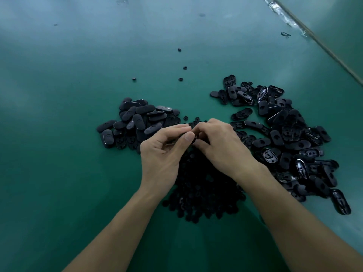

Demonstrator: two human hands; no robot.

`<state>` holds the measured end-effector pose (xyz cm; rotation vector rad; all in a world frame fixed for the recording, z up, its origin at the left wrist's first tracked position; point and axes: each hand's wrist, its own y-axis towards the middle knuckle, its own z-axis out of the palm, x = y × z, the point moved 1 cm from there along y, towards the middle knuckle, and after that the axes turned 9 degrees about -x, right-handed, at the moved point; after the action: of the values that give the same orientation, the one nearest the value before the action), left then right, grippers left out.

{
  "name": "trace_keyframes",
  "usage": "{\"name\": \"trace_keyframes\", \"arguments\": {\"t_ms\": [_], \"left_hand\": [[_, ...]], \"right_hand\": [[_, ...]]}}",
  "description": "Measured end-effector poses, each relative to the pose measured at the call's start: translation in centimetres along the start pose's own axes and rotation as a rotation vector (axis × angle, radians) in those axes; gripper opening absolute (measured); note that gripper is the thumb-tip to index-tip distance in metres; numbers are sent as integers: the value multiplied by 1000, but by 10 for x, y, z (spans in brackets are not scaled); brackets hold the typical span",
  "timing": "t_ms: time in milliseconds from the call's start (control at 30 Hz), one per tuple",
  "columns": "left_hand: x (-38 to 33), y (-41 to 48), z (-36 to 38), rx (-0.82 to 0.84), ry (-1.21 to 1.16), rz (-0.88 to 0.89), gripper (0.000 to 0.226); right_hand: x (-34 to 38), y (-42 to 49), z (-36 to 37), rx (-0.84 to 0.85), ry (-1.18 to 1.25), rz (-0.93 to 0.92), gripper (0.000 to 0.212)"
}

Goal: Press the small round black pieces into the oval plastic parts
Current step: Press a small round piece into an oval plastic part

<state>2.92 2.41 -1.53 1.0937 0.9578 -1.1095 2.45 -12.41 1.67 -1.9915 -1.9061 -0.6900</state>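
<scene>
Two hands meet over the middle of the green desk (59, 118). The left hand (163, 154) and the right hand (222, 148) both curl their fingertips tight round one small dark part (193, 138), mostly hidden, so I cannot tell its shape. Beneath the wrists lies a heap of round black pieces (202, 193). Oval parts sit in a left pile (137, 122) touching the left hand's side and a bigger right pile (284, 138) toward the right edge. A few stray buttons (179, 49) lie toward the far edge.
</scene>
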Motion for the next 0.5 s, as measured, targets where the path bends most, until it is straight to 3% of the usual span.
{"name": "trace_keyframes", "arguments": {"t_ms": [500], "left_hand": [[1,2,0,-118,-49,-79,10]], "right_hand": [[-1,2,-3,-122,107,-26,12]]}}
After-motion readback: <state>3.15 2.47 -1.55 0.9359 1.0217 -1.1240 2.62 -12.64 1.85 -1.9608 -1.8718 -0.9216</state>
